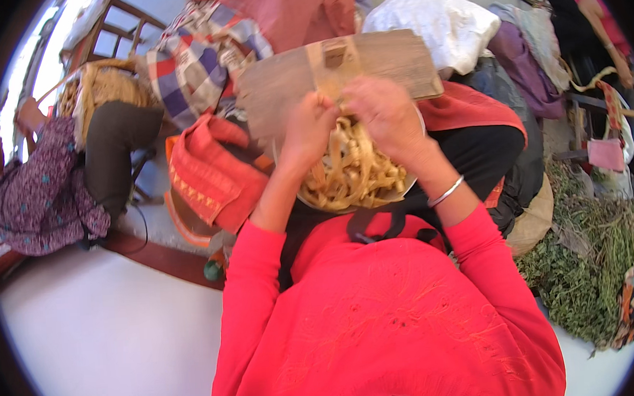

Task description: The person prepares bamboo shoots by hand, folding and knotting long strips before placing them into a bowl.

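Note:
My left hand (312,126) and my right hand (385,115) are close together above a pale bowl (419,132) in my lap. Both are closed at the fingertips around a tan flat strip (337,85), which looks like plaited straw. Motion blur, strongest at the right hand, hides the exact grip. The strip runs up over a worn wooden board (396,62) lying across the far side of the bowl. Loops of similar strip (356,168) are heaped inside the bowl, below my hands.
A coral-red cloth (215,177) lies left of the bowl. Beyond the board are a checked cloth (189,75) and a white sack (429,25). At left a seated person (44,187) has a basket (106,91). Dried green plants (587,257) are piled right, below another person (605,11).

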